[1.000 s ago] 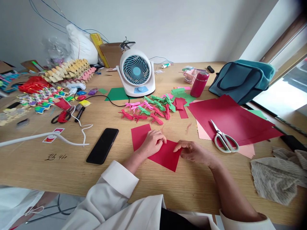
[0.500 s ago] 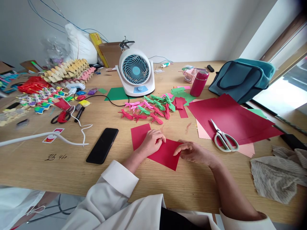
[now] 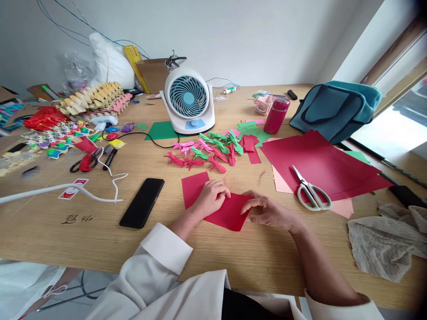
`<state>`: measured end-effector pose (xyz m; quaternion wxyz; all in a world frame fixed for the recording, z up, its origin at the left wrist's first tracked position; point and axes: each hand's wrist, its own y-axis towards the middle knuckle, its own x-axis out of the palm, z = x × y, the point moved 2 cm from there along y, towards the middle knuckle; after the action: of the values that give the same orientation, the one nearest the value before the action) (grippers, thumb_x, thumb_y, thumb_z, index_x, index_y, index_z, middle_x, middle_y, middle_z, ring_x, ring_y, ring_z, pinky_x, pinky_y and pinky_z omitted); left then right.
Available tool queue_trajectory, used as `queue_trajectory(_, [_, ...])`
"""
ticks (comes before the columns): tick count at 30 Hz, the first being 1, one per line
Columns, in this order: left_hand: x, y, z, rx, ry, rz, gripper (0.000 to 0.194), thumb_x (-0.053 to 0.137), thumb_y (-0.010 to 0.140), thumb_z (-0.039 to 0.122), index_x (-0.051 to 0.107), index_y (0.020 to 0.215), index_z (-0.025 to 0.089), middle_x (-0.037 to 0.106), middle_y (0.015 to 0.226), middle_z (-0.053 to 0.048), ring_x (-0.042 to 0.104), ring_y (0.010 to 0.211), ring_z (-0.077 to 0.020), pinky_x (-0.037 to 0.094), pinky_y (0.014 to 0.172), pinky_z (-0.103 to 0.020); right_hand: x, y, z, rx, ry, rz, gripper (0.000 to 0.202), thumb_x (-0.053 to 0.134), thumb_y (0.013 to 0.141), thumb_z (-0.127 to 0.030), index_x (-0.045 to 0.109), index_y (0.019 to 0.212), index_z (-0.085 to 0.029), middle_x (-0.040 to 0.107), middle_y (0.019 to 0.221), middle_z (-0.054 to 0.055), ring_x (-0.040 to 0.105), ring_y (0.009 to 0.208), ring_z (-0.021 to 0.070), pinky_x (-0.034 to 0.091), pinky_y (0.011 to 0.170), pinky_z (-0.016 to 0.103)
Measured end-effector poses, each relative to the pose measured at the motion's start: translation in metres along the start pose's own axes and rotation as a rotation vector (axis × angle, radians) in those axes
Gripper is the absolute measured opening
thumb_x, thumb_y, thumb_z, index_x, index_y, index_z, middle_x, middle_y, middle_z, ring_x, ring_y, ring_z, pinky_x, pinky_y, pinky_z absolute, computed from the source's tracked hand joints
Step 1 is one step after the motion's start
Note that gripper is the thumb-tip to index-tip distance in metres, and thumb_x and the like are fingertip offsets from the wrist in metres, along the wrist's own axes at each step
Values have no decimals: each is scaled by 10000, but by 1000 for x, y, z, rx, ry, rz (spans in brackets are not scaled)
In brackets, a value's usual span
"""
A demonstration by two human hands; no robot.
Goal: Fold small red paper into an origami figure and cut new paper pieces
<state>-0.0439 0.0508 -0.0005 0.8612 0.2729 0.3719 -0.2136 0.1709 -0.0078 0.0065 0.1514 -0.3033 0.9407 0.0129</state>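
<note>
A red paper sheet (image 3: 230,211) lies on the wooden table in front of me, its near right corner lifted and bent. My left hand (image 3: 213,198) presses on the middle of the sheet with its fingers curled in. At the sheet's right edge, my right hand (image 3: 262,210) has the paper between its thumb and fingers. Beyond my hands lie several folded red, pink and green paper pieces (image 3: 213,151). Scissors (image 3: 312,191) rest on large red sheets (image 3: 333,164) at the right.
A black phone (image 3: 142,203) lies left of my hands. A white fan (image 3: 189,100) stands behind the folded pieces. Farther right are a red bottle (image 3: 276,115), a blue bag (image 3: 330,109) and a crumpled cloth (image 3: 380,244). A white cable (image 3: 96,195) crosses the left side.
My right thumb has come into view at the sheet's right edge, and the near right corner is now bent up. My left hand has stayed in place.
</note>
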Motion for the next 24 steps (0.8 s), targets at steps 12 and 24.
queue_trajectory(12, [-1,-2,10,41,-41,-36,269,544,794,21,725,805,221,703,846,1,587,864,-181,372,849,-352,3,7,7,-62,-78,282,304,734,813,-457,651,692,-191,602,1197,90,616,959,212,488,770,327])
queue_trajectory(24, [-10,-1,22,82,-149,23,159,639,888,290,668,763,196,696,827,-5,604,847,-175,383,859,-344,3,11,10,-64,-106,403,322,704,835,-462,592,696,-193,630,1042,71,606,876,187,466,759,320])
